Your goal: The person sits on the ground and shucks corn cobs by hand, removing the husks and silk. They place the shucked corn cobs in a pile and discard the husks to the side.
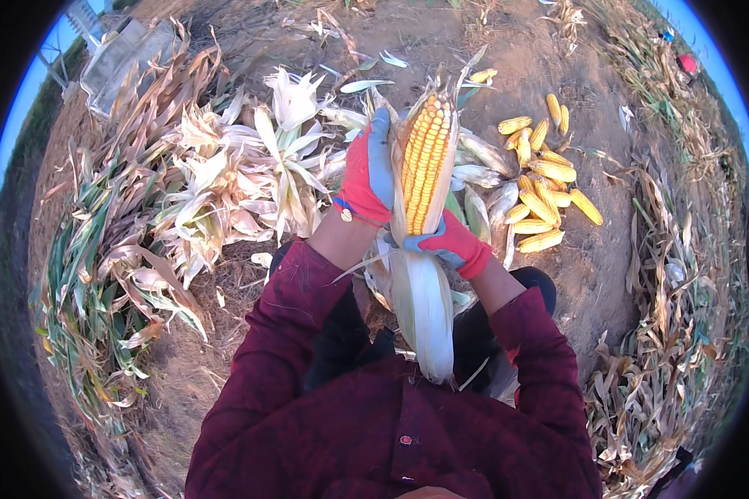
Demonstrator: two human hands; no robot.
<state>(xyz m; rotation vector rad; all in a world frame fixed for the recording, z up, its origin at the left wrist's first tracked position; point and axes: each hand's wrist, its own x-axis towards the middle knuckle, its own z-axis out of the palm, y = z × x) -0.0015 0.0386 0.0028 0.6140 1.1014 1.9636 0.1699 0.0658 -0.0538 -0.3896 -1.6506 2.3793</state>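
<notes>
An ear of corn [425,165] with bare yellow kernels stands nearly upright in front of my chest. Pale husk still wraps its sides, and one broad husk leaf [427,312] is folded down towards my lap. My left hand [369,165], in a red and grey work glove, grips the husk along the ear's left side, thumb pointing up. My right hand [452,244], gloved alike, closes around the lower end of the ear where the husk bends down. Several ears in their husks [484,156] lie on the ground just behind my right hand.
Husked yellow ears [543,193] are heaped on the soil to the right. Stripped husks [225,187] pile up at the left, beside cut stalks [93,299]. More dry stalks [668,312] line the right side. A concrete block [122,62] stands far left. A person in red [686,63] appears far right.
</notes>
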